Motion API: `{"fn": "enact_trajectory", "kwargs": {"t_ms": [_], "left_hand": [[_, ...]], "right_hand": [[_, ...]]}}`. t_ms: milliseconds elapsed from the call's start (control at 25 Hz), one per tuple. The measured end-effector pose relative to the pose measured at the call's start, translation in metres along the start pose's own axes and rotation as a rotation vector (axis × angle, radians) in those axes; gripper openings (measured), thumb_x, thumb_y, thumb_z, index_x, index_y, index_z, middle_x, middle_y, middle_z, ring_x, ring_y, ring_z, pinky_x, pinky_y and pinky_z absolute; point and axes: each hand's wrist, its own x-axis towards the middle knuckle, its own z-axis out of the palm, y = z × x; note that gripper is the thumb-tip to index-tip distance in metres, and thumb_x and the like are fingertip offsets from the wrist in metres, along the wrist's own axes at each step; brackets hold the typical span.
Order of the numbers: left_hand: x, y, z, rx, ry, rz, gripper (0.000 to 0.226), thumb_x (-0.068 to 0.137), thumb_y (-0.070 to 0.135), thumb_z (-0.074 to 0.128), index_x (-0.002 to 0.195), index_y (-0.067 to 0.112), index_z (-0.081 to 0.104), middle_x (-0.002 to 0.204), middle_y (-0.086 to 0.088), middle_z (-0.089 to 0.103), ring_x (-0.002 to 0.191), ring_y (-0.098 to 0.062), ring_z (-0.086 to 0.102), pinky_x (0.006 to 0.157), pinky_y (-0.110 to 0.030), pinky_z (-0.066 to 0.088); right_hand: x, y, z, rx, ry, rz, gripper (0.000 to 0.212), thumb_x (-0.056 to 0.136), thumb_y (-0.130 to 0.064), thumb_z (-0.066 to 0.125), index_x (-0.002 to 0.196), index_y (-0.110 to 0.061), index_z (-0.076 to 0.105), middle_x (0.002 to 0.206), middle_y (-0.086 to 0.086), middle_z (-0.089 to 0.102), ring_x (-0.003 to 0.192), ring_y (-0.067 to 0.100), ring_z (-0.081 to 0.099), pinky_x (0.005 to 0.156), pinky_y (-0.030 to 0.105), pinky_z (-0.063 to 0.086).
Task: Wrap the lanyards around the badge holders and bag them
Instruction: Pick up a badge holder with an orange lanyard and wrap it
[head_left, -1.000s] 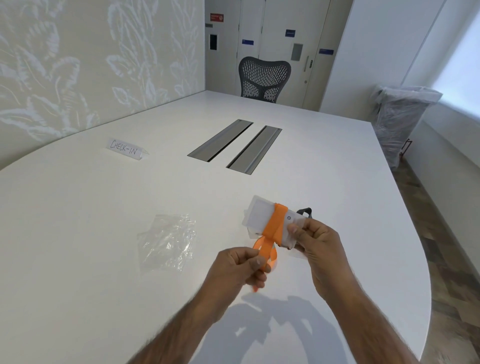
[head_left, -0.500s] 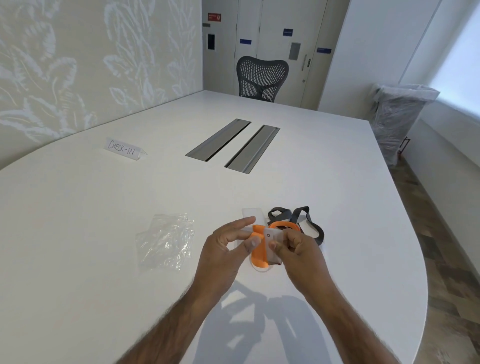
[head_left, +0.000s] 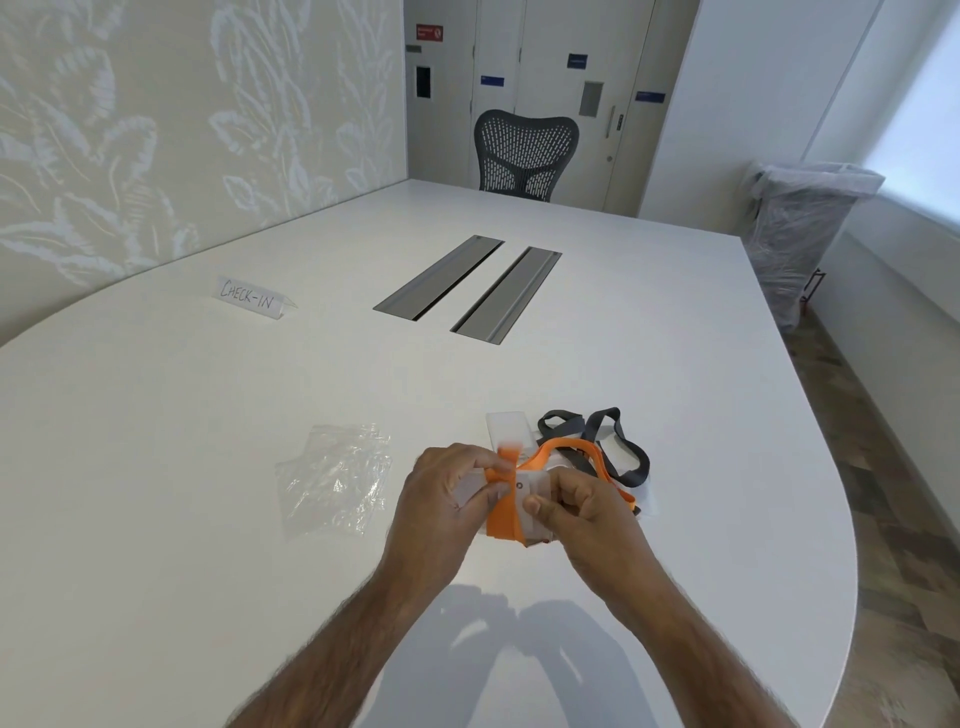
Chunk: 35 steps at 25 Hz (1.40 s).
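Left hand (head_left: 441, 499) has returned, pinching the orange lanyard (head_left: 506, 514) across the badge holder (head_left: 537, 483) the right hand (head_left: 582, 514) pinches; another turn laid, bagging still ahead

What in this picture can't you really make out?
Head view, badge holder: mostly covered by left hand, right hand and orange lanyard.
Head view, orange lanyard's upper end: motion-blurred.
Head view, grey lanyard, near part: hidden behind right hand.
Head view, door signs: too small to read.
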Motion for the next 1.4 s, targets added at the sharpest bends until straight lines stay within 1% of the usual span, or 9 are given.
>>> {"fn": "enact_trajectory", "kwargs": {"t_ms": [120, 280, 360, 480, 680, 840, 920, 1120, 1400], "left_hand": [[0.001, -0.002, -0.004, 0.016, -0.029, -0.053, 0.021, 0.089, 0.029, 0.078, 0.104, 0.043, 0.072, 0.106, 0.022, 0.071, 0.109, 0.000, 0.059, 0.085, -0.016, 0.043], [0.009, -0.007, -0.013, -0.046, -0.195, -0.076, 0.008, 0.089, 0.030, 0.078, 0.096, 0.034, 0.077, 0.097, 0.020, 0.071, 0.097, 0.001, 0.064, 0.079, -0.014, 0.043], [0.011, -0.006, -0.018, -0.116, -0.277, -0.160, 0.002, 0.091, 0.028, 0.076, 0.093, 0.027, 0.075, 0.095, 0.011, 0.073, 0.088, 0.000, 0.067, 0.076, -0.016, 0.045], [0.008, -0.004, -0.021, -0.240, -0.362, -0.312, 0.010, 0.094, 0.027, 0.073, 0.094, 0.017, 0.077, 0.093, -0.001, 0.079, 0.078, -0.007, 0.068, 0.074, -0.021, 0.051], [-0.010, -0.018, -0.019, -0.321, -0.301, -0.469, 0.015, 0.087, 0.028, 0.081, 0.097, 0.019, 0.074, 0.085, -0.004, 0.079, 0.079, -0.017, 0.071, 0.079, -0.036, 0.053], [-0.027, -0.039, -0.026, -0.253, -0.301, -0.583, 0.024, 0.084, 0.030, 0.084, 0.099, 0.022, 0.068, 0.082, -0.007, 0.078, 0.081, -0.027, 0.073, 0.079, -0.039, 0.052], [-0.035, -0.049, -0.030, -0.170, -0.301, -0.571, 0.022, 0.082, 0.032, 0.085, 0.094, 0.024, 0.068, 0.085, -0.010, 0.078, 0.086, -0.029, 0.073, 0.076, -0.036, 0.050], [-0.047, -0.065, -0.033, 0.002, -0.257, -0.468, 0.016, 0.087, 0.033, 0.079, 0.093, 0.029, 0.065, 0.082, 0.000, 0.075, 0.079, -0.013, 0.069, 0.067, -0.028, 0.049], [-0.053, -0.082, -0.032, 0.331, -0.247, -0.122, 0.018, 0.092, 0.046, 0.067, 0.101, 0.031, 0.065, 0.099, 0.014, 0.065, 0.095, -0.009, 0.058, 0.083, -0.029, 0.049]], "right_hand": [[-0.002, -0.001, 0.000, -0.038, -0.015, 0.008, 0.020, 0.099, -0.016, 0.063, 0.079, -0.018, 0.065, 0.069, -0.013, 0.066, 0.063, -0.005, 0.062, 0.058, 0.011, 0.049], [-0.004, 0.002, 0.000, 0.005, -0.020, 0.004, 0.015, 0.098, -0.011, 0.064, 0.084, -0.011, 0.070, 0.070, -0.012, 0.067, 0.064, -0.004, 0.062, 0.059, 0.011, 0.051], [-0.005, 0.003, 0.001, 0.040, -0.031, 0.004, 0.011, 0.097, -0.013, 0.065, 0.091, -0.008, 0.072, 0.075, -0.004, 0.071, 0.067, 0.001, 0.065, 0.064, 0.016, 0.055], [-0.006, 0.005, 0.006, 0.162, -0.030, 0.051, 0.007, 0.098, -0.020, 0.066, 0.099, -0.018, 0.072, 0.086, -0.002, 0.076, 0.077, 0.014, 0.071, 0.073, 0.031, 0.060], [-0.012, 0.020, 0.025, 0.290, -0.069, 0.115, 0.023, 0.090, -0.010, 0.075, 0.111, -0.018, 0.069, 0.097, 0.005, 0.077, 0.086, 0.020, 0.072, 0.071, 0.033, 0.059], [-0.023, 0.027, 0.047, 0.295, -0.066, 0.226, 0.032, 0.087, -0.005, 0.076, 0.111, -0.026, 0.072, 0.085, 0.005, 0.076, 0.081, 0.020, 0.073, 0.072, 0.035, 0.063], [-0.026, 0.030, 0.062, 0.247, -0.054, 0.275, 0.028, 0.088, -0.008, 0.076, 0.108, -0.027, 0.073, 0.085, 0.008, 0.075, 0.082, 0.021, 0.072, 0.076, 0.040, 0.062], [-0.022, 0.032, 0.086, 0.115, -0.001, 0.363, 0.020, 0.096, -0.013, 0.065, 0.103, -0.028, 0.075, 0.101, 0.000, 0.075, 0.097, 0.021, 0.070, 0.085, 0.039, 0.062], [-0.012, 0.034, 0.102, -0.240, 0.032, 0.332, 0.022, 0.096, -0.020, 0.063, 0.116, -0.025, 0.070, 0.108, -0.007, 0.064, 0.101, 0.014, 0.061, 0.085, 0.028, 0.053]]}}
